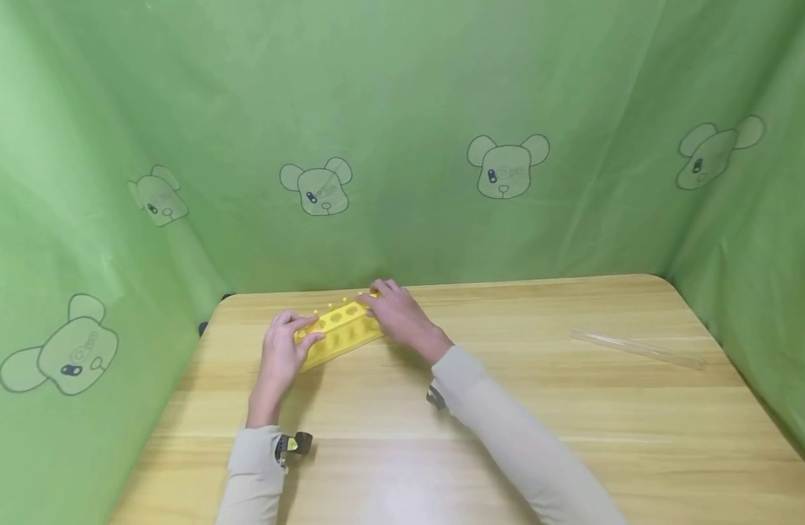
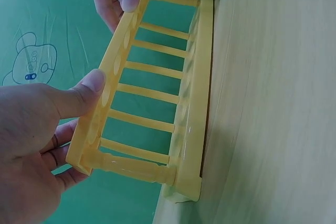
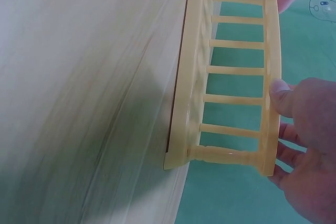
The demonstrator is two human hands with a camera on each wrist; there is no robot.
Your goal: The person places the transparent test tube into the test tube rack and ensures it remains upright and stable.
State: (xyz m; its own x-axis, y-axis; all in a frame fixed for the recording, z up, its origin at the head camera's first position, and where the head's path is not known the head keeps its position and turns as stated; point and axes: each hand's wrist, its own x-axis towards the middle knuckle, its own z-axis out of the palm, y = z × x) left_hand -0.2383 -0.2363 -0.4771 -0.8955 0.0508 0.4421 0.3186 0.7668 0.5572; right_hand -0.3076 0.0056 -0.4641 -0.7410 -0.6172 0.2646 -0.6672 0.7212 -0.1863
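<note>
A yellow plastic test tube rack [image 1: 337, 338] stands near the back edge of the table, left of centre, set at a slant. Its upper plate has a row of round holes, and thin bars join it to the base [image 2: 197, 93]. My left hand [image 1: 282, 350] pinches the near-left end of the upper plate, thumb on the near side. At the other end my right hand [image 1: 402, 315] pinches the same plate, its thumb [image 3: 282, 97] pressed to it. Whether the whole base touches the tabletop, I cannot tell. No tubes show in the holes.
A clear, thin tube [image 1: 639, 348] lies on the wooden table [image 1: 507, 437] at the right. Green cloth [image 1: 409, 87] printed with bear heads hangs behind the table and at both sides. The back table edge is close behind the rack.
</note>
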